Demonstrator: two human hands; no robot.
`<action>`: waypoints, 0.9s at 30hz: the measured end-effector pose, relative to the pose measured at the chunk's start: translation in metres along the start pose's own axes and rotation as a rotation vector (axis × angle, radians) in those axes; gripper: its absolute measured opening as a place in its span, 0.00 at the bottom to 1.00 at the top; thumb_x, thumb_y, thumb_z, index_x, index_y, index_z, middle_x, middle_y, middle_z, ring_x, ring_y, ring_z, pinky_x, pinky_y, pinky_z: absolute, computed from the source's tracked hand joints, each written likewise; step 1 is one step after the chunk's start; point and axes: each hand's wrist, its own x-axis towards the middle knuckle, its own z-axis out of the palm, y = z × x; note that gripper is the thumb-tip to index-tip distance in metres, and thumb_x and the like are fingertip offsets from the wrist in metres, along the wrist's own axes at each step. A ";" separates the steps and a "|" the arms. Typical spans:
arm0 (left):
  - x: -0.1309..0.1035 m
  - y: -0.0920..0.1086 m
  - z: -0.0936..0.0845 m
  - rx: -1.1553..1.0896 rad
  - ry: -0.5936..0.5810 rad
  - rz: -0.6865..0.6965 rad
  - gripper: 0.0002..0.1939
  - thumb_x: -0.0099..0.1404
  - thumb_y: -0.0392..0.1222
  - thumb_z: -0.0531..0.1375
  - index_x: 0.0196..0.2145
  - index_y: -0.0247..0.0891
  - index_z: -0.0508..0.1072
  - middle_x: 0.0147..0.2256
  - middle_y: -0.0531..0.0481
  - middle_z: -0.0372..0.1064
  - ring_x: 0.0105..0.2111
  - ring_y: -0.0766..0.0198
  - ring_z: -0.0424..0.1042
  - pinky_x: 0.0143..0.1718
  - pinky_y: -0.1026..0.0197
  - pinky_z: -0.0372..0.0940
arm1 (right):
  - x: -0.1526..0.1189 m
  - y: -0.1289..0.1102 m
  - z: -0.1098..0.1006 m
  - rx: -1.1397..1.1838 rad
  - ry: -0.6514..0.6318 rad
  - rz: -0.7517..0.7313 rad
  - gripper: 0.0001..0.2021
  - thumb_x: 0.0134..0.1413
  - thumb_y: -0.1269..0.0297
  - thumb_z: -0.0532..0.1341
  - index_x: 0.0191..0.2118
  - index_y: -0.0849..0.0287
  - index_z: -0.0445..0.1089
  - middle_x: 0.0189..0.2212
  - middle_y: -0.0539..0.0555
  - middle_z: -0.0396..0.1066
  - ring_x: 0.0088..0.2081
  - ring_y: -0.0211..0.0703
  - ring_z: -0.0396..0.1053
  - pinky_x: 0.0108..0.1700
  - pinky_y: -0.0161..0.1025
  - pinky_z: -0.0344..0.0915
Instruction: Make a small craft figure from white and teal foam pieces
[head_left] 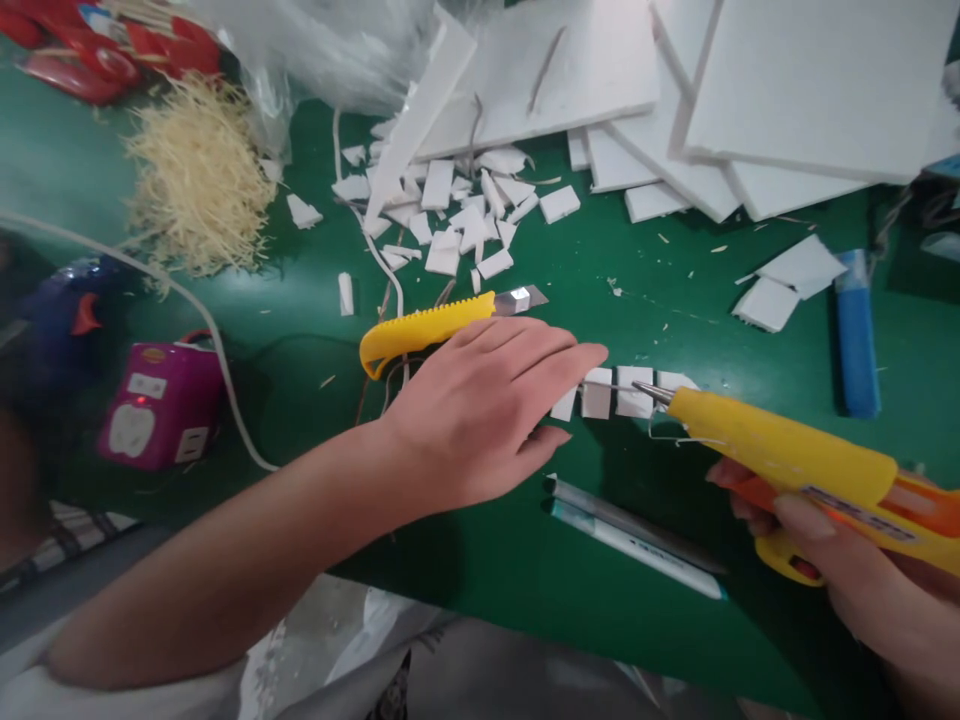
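Green table (585, 275), bearing: one pile of thin pale strands (199, 185), far left; one clear plastic bag (322, 60) beside it; one purple socket cube (165, 405), near left, a white cord (202, 300) running past it; white foam scraps (444, 252), heaped at centre; white foam sheets (817, 90), stacked far right; one blue bar (857, 345), right; one white marker (637, 550), near side. One yellow cutter (427, 328), blade out, lies just beyond the left hand (480, 410), which partly covers it. A row of small white foam blocks (596, 395) lies between the hands, its left end hidden by the left hand's outstretched fingers; whether they pinch anything cannot be told. The right hand (847, 565) grips a yellow glue gun (787, 435), nozzle at the blocks, contact unclear.
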 end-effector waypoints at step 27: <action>0.011 -0.002 0.027 -0.033 0.077 0.042 0.18 0.74 0.40 0.57 0.58 0.29 0.70 0.51 0.41 0.75 0.53 0.54 0.73 0.57 0.51 0.66 | 0.002 0.006 -0.005 -0.261 -0.102 -0.185 0.09 0.63 0.56 0.62 0.39 0.47 0.80 0.35 0.47 0.83 0.33 0.45 0.82 0.36 0.31 0.78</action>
